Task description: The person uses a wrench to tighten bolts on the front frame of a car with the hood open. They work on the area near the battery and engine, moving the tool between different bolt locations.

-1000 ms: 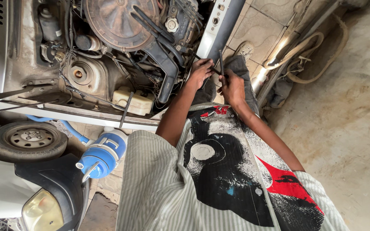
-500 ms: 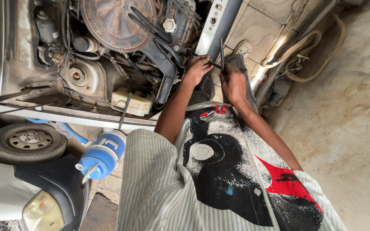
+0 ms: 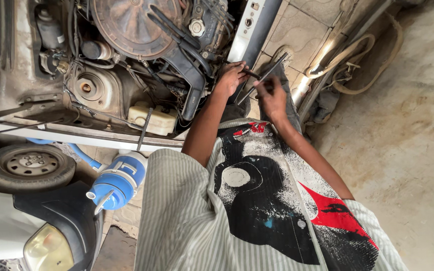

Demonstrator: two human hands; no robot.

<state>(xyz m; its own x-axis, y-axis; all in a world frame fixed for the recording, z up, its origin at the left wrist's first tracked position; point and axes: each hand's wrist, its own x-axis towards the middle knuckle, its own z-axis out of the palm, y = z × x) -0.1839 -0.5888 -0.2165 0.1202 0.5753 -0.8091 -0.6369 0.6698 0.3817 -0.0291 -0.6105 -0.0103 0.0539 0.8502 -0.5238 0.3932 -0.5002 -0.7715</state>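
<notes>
I stand over an open car engine bay (image 3: 126, 75). My left hand (image 3: 231, 78) rests at the bay's right edge, its fingers pinched on the end of a thin dark metal rod (image 3: 263, 78). My right hand (image 3: 272, 96) grips the same rod a little lower; the rod slants up to the right. A round air cleaner housing (image 3: 131, 25) and a black intake hose (image 3: 189, 75) lie just left of my hands. A white body panel (image 3: 254, 25) runs up above them.
A white fluid reservoir (image 3: 152, 118) sits at the bay's front. A blue jug (image 3: 119, 180) stands on the floor by a spare wheel (image 3: 26, 165). Hoses (image 3: 357, 65) lie coiled on the concrete at right. A headlamp (image 3: 46, 248) shows at bottom left.
Both hands have lifted slightly from the bay's edge, and the rod is now raised between them, slanting up to the right.
</notes>
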